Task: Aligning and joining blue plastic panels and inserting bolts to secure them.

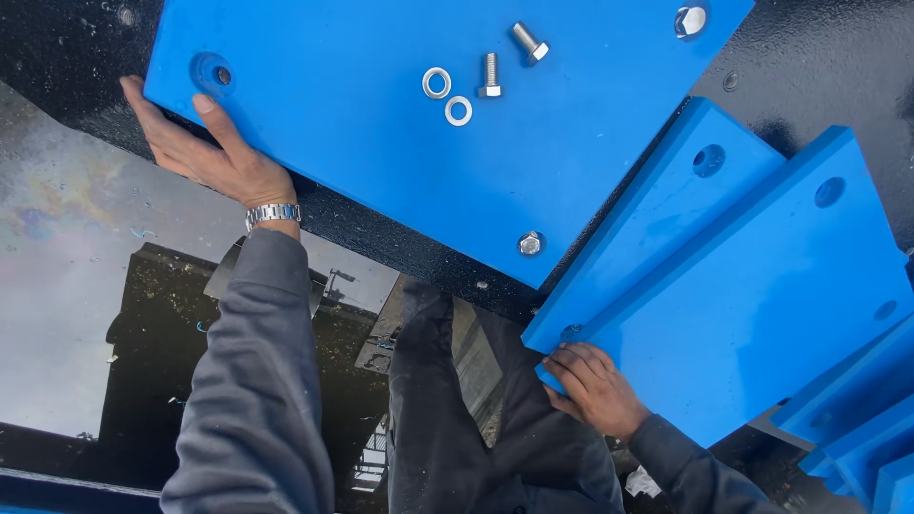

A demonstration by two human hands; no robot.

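My left hand lies flat against the near-left edge of a large blue plate, thumb on top beside a corner bolt hole. On that plate rest two loose bolts and two washers; fitted bolts sit at its near corner and far right corner. My right hand curls its fingers around the near corner of a second blue plate, which overlaps a third blue plate.
The plates lie on a black textured metal surface. More blue plates are stacked at the lower right. Below the edge is oily water with reflections and dark structure.
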